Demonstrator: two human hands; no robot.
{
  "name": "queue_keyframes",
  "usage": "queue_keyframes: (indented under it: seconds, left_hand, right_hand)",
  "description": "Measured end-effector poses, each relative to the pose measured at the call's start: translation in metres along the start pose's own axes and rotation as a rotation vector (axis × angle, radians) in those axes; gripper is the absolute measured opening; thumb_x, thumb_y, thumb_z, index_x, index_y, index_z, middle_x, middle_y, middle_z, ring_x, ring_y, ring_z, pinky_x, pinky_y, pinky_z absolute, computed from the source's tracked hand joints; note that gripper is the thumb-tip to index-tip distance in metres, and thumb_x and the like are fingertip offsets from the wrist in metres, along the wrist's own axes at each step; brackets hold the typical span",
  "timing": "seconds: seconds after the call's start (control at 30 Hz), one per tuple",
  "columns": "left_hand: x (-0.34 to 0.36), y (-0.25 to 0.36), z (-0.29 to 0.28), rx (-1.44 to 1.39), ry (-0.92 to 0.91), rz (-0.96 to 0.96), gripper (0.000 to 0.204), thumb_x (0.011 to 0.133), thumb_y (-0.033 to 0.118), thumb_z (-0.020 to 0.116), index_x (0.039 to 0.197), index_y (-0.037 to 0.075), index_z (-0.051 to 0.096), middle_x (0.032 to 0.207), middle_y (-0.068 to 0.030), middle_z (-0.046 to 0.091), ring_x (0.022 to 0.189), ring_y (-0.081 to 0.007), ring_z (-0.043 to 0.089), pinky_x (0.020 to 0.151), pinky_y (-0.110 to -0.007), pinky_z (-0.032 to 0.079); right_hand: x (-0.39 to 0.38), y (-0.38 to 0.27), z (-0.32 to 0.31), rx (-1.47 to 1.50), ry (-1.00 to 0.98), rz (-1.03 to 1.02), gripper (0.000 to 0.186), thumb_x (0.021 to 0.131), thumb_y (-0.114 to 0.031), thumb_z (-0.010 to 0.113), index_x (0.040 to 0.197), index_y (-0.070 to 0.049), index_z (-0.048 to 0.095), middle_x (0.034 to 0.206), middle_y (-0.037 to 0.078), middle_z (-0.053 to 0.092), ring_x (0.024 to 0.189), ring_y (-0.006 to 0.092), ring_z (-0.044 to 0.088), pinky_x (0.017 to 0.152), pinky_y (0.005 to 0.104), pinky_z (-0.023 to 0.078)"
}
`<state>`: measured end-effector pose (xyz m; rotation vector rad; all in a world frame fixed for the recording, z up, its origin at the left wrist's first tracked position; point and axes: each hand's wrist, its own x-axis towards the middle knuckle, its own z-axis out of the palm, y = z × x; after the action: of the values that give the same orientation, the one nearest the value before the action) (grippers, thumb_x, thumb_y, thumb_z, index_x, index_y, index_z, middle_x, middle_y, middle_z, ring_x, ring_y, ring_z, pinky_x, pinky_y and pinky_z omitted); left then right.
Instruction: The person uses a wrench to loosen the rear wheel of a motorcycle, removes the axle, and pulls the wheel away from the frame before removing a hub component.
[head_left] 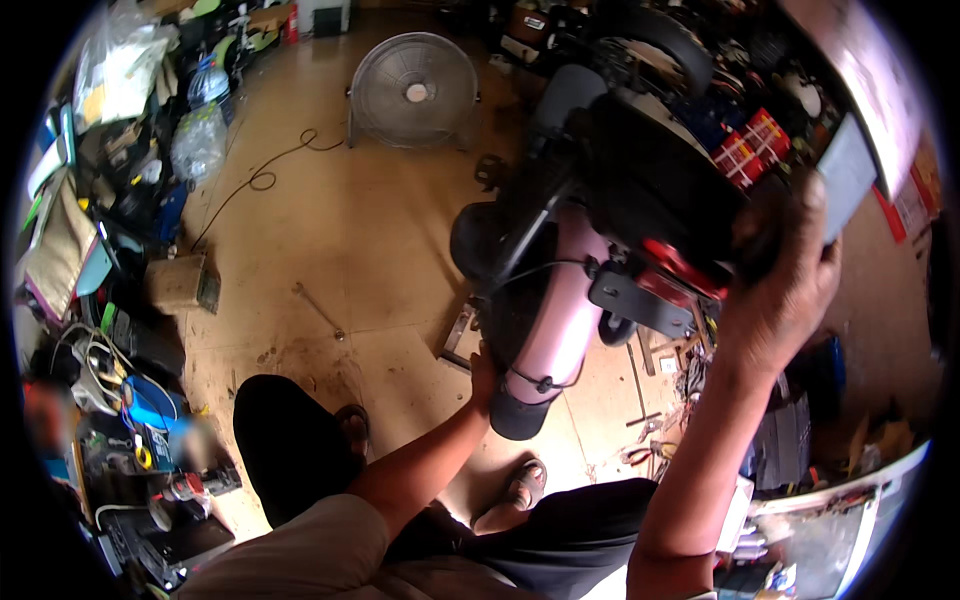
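Observation:
A two-wheeler with a black seat (650,180) and a pink rear mudguard (567,320) stands in front of me. Low by its rear wheel, my left hand (485,378) touches the wheel's left side beside the mudguard; its fingers are mostly hidden. My right hand (785,290) is raised at the seat's rear end, fingers curled round a dark part that I cannot make out, thumb pointing up. Just beyond that thumb is a flat grey panel (848,180). Below the seat sit a red tail light (680,270) and a dark bracket (640,305). A thin black cable crosses the mudguard.
A round floor fan (415,92) stands ahead, its cord on the floor. A wrench (320,312) lies left of the wheel, near a box-like block (182,284). Clutter lines the left side. Pliers (637,455) and loose tools lie right. A pink panel (870,70) overhangs the upper right.

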<state>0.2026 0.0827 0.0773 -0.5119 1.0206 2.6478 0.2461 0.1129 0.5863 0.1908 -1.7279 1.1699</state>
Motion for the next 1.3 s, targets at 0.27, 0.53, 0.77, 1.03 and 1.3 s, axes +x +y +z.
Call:
queue_keyframes:
  seconds: [0.27,0.53,0.77,1.03,1.3]
  left_hand:
    - [0.008,0.146,-0.006,0.457,0.501,0.591,0.067,0.111,0.045,0.049,0.153,-0.008,0.046,0.156,-0.0293,0.050,0.144,-0.0360,0.050,0.120,-0.041,0.037]
    - [-0.141,0.222,0.091,0.565,-0.090,0.373,0.050,0.109,0.045,0.056,0.129,-0.001,0.064,0.127,-0.0132,0.070,0.117,-0.0239,0.067,0.104,-0.042,0.050]
    - [-0.151,0.202,0.077,0.721,-0.048,0.428,0.067,0.106,0.053,0.059,0.144,-0.002,0.054,0.143,-0.0180,0.059,0.126,-0.0286,0.060,0.104,-0.045,0.051]
    - [-0.135,0.147,0.068,0.420,-0.274,0.019,0.084,0.104,0.068,0.051,0.153,-0.001,0.048,0.156,-0.0126,0.052,0.142,-0.0248,0.049,0.123,-0.041,0.032]
    - [-0.123,0.149,0.078,0.363,-0.362,0.090,0.070,0.109,0.059,0.049,0.153,0.006,0.049,0.152,-0.0063,0.057,0.138,-0.0213,0.054,0.118,-0.040,0.038]
  right_hand:
    - [-0.029,0.029,-0.017,-0.088,0.173,-0.216,0.046,0.109,-0.034,0.063,0.133,0.004,0.060,0.117,0.012,0.069,0.099,0.0150,0.064,0.090,0.0260,0.050]
    - [-0.313,0.326,-0.094,0.015,0.679,1.208,0.035,0.109,-0.039,0.054,0.116,-0.006,0.064,0.103,0.007,0.066,0.091,0.0202,0.065,0.082,0.0364,0.055]
    - [-0.394,0.319,0.003,1.308,0.288,1.646,0.044,0.113,-0.033,0.039,0.132,0.002,0.058,0.123,0.020,0.071,0.104,0.0348,0.074,0.091,0.0499,0.062]
    - [-0.371,0.344,-0.018,0.887,0.286,1.834,0.044,0.110,-0.027,0.040,0.139,0.002,0.057,0.130,0.019,0.071,0.111,0.0379,0.073,0.091,0.0521,0.061]
    - [-0.361,0.329,-0.020,0.622,0.016,1.690,0.055,0.108,-0.040,0.047,0.140,0.004,0.056,0.132,0.022,0.069,0.118,0.0345,0.069,0.087,0.0473,0.057]
